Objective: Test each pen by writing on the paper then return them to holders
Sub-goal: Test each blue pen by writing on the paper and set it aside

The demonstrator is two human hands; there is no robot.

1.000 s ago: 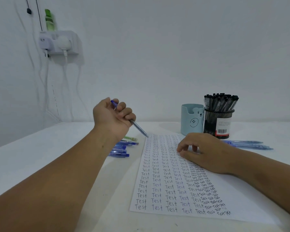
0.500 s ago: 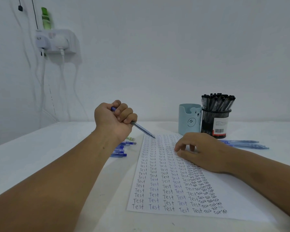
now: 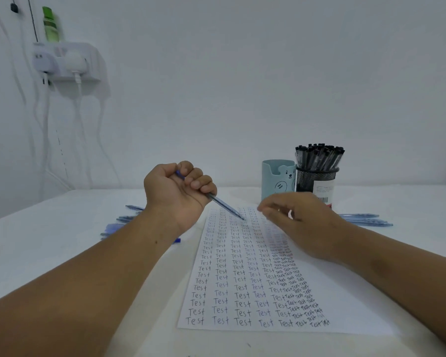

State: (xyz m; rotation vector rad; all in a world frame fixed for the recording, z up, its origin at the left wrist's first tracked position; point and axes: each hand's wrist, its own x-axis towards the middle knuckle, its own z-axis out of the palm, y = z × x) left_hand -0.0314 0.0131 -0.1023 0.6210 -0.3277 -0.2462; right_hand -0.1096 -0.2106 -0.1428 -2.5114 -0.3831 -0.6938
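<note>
Left hand (image 3: pixel 177 193) was fisted around the blue pen (image 3: pixel 223 205), tip hovering over the top of the paper (image 3: pixel 345 300). Right hand (image 3: pixel 298 222) was blurry above the sheet, fingers loose, holding nothing. Better to switch to a fingertip grip first (fist writing gets messy), then use the holders (image 3: pixel 277 180).

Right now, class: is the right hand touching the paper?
Cannot tell. In the head view the right hand is motion-blurred above the paper; neither contact nor a gap at its heel shows plainly.

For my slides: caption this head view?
Left hand grips a blue pen over the paper; right hand hovers nearby.
</note>
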